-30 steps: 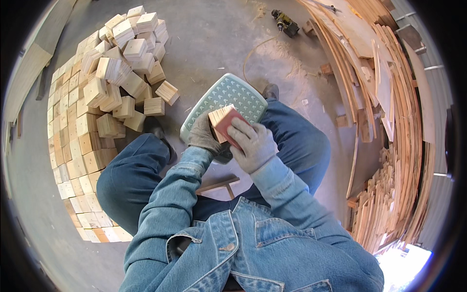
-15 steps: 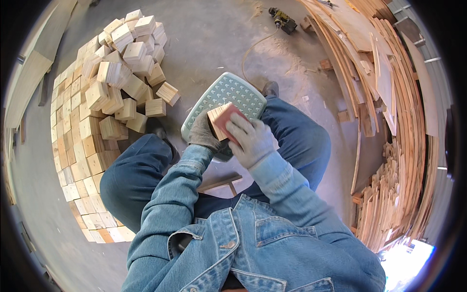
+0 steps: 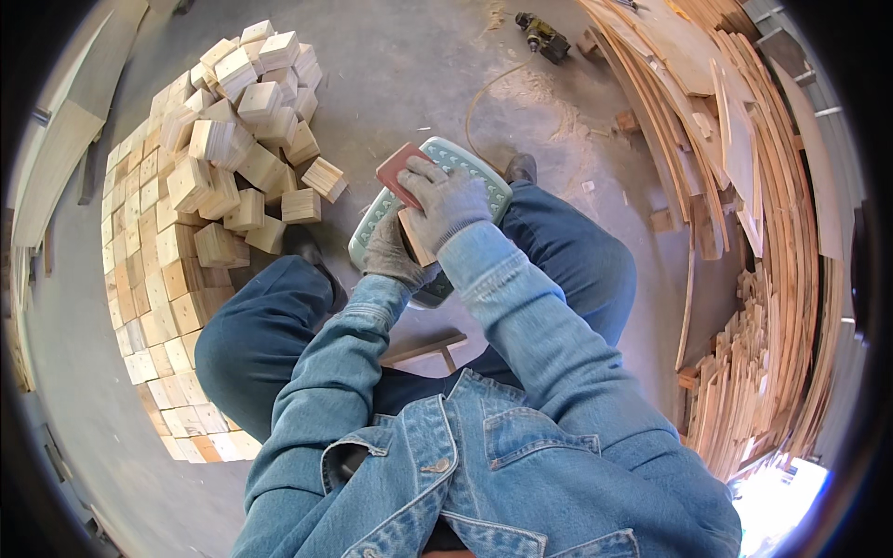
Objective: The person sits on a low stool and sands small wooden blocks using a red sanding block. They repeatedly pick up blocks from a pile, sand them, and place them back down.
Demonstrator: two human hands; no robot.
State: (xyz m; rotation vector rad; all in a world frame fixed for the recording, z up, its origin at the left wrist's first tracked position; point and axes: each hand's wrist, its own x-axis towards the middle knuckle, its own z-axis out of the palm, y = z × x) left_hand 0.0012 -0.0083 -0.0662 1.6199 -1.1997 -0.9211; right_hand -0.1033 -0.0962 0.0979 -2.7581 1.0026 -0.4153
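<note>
Between my knees stands a pale green plastic stool (image 3: 479, 167) with a patterned top. My left hand (image 3: 391, 251), in a dark grey glove, is closed round a wooden block (image 3: 416, 237) held over the stool's near side. In a lighter grey glove, my right hand (image 3: 444, 198) grips a flat reddish sanding block (image 3: 400, 173). The sanding block reaches past the far end of the wooden block. My right hand covers much of the wooden block's upper face, so I cannot tell how far the two touch.
To the left stands a large stack of wooden blocks (image 3: 153, 279), with loose ones (image 3: 324, 179) heaped at its far side. Long boards and strips (image 3: 777, 232) are piled on the right. A yellow-black power tool (image 3: 542, 37) with a cord lies on the floor ahead, near sawdust.
My right hand has slid the sanding block forward and to the left along the wooden block. My left hand keeps its hold in nearly the same place.
</note>
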